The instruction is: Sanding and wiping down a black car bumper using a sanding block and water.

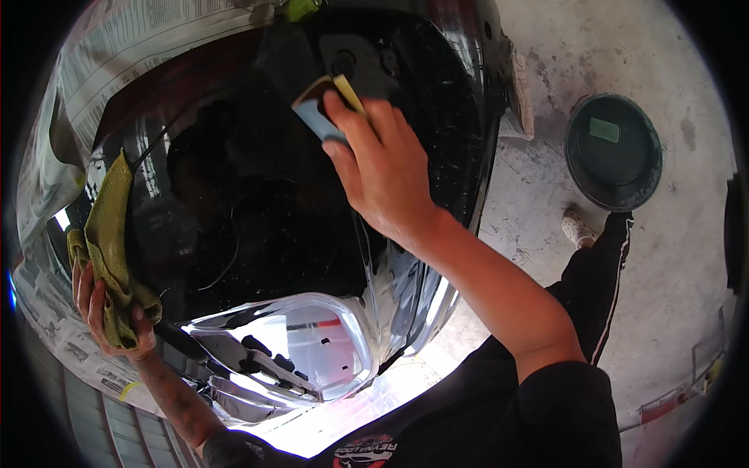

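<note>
A glossy black car panel [257, 179], with small light specks on it, spreads out in front of me. My right hand [390, 171] reaches over its upper middle, fingers closed on a sanding pad [318, 111]. The pad has a blue-grey face, a brown side and a yellow strip; its underside is hidden. On the left, my left hand [97, 316] grips a crumpled olive-green cloth [111, 222], whose upper end lies along the panel's edge. Nearest to me sits a clear headlight [320, 351], below the panel.
Newspaper masking [97, 82] covers the car's left and upper left. A dark round basin [576, 160] with a green rectangular piece [604, 130] inside stands on the concrete floor [546, 47] at right. Beside the basin is a light clog [577, 228]. Something bright green [300, 9] shows at the top edge.
</note>
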Available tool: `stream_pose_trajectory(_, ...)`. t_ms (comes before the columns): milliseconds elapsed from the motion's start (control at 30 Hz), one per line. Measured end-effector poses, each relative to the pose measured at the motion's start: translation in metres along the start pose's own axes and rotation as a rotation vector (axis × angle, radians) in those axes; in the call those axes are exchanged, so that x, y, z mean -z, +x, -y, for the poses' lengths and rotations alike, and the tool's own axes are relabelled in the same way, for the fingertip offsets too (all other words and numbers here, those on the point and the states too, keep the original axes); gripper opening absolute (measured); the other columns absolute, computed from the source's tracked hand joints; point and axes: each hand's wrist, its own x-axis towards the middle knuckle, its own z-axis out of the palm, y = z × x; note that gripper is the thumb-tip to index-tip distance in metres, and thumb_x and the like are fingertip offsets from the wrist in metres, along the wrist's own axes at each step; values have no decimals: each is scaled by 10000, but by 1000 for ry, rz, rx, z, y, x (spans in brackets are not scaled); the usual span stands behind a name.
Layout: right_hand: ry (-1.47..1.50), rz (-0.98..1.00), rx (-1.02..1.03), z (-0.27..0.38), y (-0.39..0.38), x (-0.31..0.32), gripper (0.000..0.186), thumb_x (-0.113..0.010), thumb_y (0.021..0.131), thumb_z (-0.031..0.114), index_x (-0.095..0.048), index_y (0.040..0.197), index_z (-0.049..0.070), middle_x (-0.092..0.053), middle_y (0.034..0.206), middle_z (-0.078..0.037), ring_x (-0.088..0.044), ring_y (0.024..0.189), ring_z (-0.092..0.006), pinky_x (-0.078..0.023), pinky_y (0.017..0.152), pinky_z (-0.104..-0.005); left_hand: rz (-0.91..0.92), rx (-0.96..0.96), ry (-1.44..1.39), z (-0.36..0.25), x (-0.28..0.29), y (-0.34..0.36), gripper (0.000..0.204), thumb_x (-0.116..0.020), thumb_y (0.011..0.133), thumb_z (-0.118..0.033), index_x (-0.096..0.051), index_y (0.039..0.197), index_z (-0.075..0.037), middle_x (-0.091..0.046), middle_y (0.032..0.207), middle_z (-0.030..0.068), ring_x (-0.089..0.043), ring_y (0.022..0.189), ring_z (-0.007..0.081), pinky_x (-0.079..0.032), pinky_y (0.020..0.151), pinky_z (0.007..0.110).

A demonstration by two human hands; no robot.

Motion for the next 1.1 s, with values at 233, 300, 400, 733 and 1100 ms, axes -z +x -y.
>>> stream_pose_trajectory(233,-91,-71,44,-13,48,-10,494,-731,893,169,-585,1358,91,-546,1093,-85,-601,953,-283,-513,781,-414,-5,-9,-8,1,-3,1,575,-648,929,-347,-542,1374,1,-588,1376,280,-537,1294,511,-403,1104,641)
stream_pose_trajectory(300,-69,-24,10,-9,29,-5,486,-734,890,168,-591,1347,90,-549,1087,-88,-606,945,-283,-511,771,-412,-10,-8,-6,1,-3,1,571,-646,933,-349,-541,1377,-4,-588,1379,276,-535,1297,510,-401,1106,640)
stream_pose_trajectory(400,-32,-16,-4,-4,3,-2,474,-738,887,167,-597,1334,95,-556,1091,-97,-613,933,-288,-508,766,-418,-1,-11,11,0,1,0,568,-645,933,-343,-543,1371,4,-590,1374,282,-541,1288,514,-405,1101,641)
stream_pose_trajectory(733,-3,1,-13,-4,2,-3,490,-755,871,159,-596,1330,94,-553,1081,-87,-608,918,-277,-512,743,-419,1,-10,20,-1,1,1,572,-643,933,-352,-543,1367,8,-591,1372,284,-549,1278,520,-409,1093,640)
stream_pose_trajectory(1100,18,1,-5,-1,2,-2,449,-740,891,146,-606,1315,85,-562,1106,-96,-611,945,-280,-518,773,-408,4,-21,17,1,2,1,571,-644,917,-331,-548,1365,9,-594,1365,288,-547,1276,525,-411,1083,646)
